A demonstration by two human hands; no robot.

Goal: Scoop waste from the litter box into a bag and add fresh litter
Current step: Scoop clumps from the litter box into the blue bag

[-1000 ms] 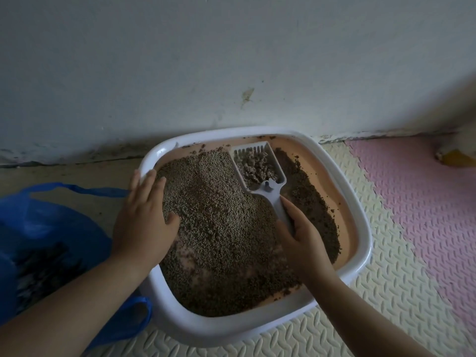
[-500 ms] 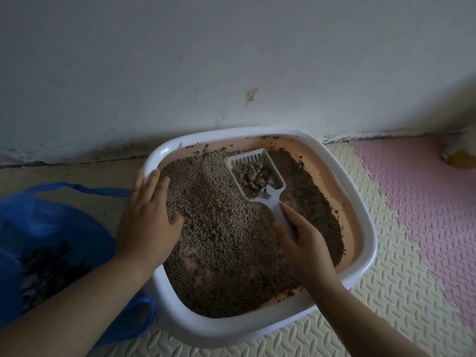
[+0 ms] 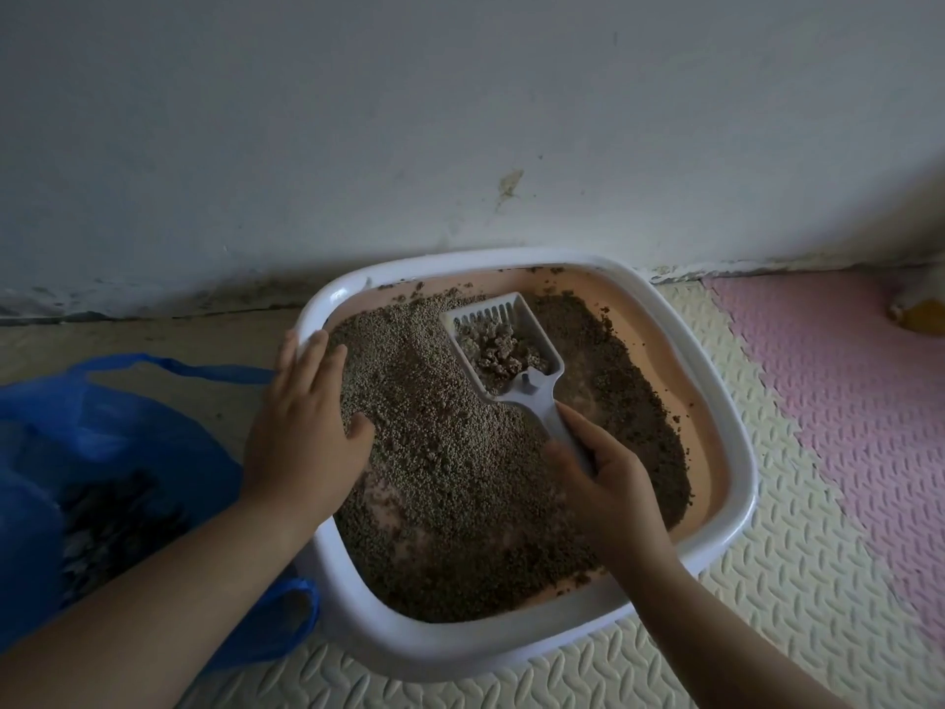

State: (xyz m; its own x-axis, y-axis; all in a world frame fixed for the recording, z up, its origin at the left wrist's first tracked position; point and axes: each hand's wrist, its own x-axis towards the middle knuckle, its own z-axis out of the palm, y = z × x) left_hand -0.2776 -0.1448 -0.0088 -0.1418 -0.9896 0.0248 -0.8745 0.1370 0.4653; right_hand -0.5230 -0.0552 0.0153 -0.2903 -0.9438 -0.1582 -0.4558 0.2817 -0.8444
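A white litter box with a peach inner wall sits on the floor against the wall, filled with brown litter. My right hand grips the handle of a white slotted scoop, whose pan holds clumps of waste above the litter. My left hand rests flat on the box's left rim, fingers straight, thumb touching the litter. A blue plastic bag lies open to the left of the box with dark waste inside.
The grey wall rises right behind the box. Cream foam mat tiles lie under and in front of it, with pink tiles to the right. A yellowish object lies at the far right edge.
The scoop has tilted and lifted slightly, and litter has sifted out of its pan, leaving clumps. My left hand stays on the rim.
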